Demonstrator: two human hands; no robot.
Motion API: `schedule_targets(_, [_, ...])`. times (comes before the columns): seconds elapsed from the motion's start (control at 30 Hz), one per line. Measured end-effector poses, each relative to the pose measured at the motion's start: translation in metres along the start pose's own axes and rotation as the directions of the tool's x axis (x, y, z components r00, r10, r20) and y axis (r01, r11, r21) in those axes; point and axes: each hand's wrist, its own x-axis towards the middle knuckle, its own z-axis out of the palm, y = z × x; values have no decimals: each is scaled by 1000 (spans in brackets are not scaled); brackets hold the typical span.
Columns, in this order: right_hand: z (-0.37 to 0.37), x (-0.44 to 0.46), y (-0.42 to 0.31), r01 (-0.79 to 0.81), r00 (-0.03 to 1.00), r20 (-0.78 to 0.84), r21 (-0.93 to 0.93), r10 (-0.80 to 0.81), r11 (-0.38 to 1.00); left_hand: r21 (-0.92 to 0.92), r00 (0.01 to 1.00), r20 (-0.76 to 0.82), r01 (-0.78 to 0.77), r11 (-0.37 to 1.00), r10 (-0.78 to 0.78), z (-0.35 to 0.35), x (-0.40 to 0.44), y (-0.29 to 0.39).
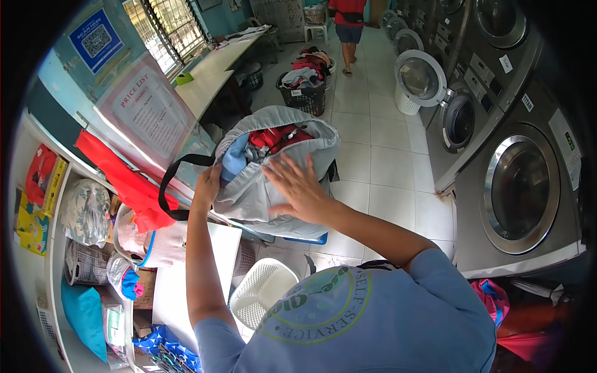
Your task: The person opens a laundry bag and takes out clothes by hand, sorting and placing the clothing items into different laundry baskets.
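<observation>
A grey fabric laundry bag (261, 196) with a black strap (169, 181) stands in front of me, its mouth wide. Inside it lie red clothes (273, 137) and a light blue garment (235, 158). At the bag's left edge, my left hand (209, 185) is closed on the fabric of the rim. My right hand (300, 189) rests against the near side of the bag with its fingers spread, just below the mouth. Part of a blue surface (305, 239) shows under the bag.
Front-loading machines (522, 189) line the right side, one with its round door (421, 78) swung out. Ahead is a dark basket of clothes (303, 96); farther off, a person (348, 28) walks. A white basket (264, 292) and shelves (59, 248) of bags are near me.
</observation>
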Motion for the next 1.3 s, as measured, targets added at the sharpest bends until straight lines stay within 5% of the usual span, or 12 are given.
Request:
schedule_targets(0.1, [5,22,7,-50,999,-17,-55,49,997,48,984,-58,-168,985,171,15,2,10])
schedule_targets(0.3, [-4,23,3,-41,999,10,-68,41,997,145,992,-43,-113,983,120,19,2,38])
schedule_targets(0.4, [-15,-5,-12,143,959,-250,26,-132,989,64,993,-48,-109,992,112,20,11,39])
schedule_targets(0.5, [-17,-42,-15,255,964,-96,70,-248,964,67,992,-63,-108,992,112,24,19,36])
schedule_targets(0.57, [-6,-63,-9,81,980,168,165,-109,983,219,984,-102,-124,968,149,27,28,24])
schedule_targets(0.73, [18,-78,10,-55,969,245,208,2,977,311,956,-194,-154,938,221,41,23,18])
schedule_targets(0.9, [14,-69,2,-5,964,258,276,-69,961,-242,883,-334,-420,875,331,44,15,7])
schedule_targets(1.03, [-5,-53,-3,-31,999,38,392,17,919,310,675,-361,-564,766,643,33,-35,52])
schedule_targets(1.07, [-10,-47,-3,-2,989,-133,419,64,908,312,675,-363,-562,766,643,33,-45,59])
schedule_targets(1.13, [-13,-34,3,-90,990,-62,406,126,909,334,662,-46,-696,636,748,34,-66,74])
schedule_targets(1.2, [-10,-15,9,24,934,-338,379,114,925,172,759,13,-643,746,651,54,-90,91])
schedule_targets(1.3, [1,-8,23,-41,963,-246,280,113,959,296,810,3,-561,773,587,70,-82,69])
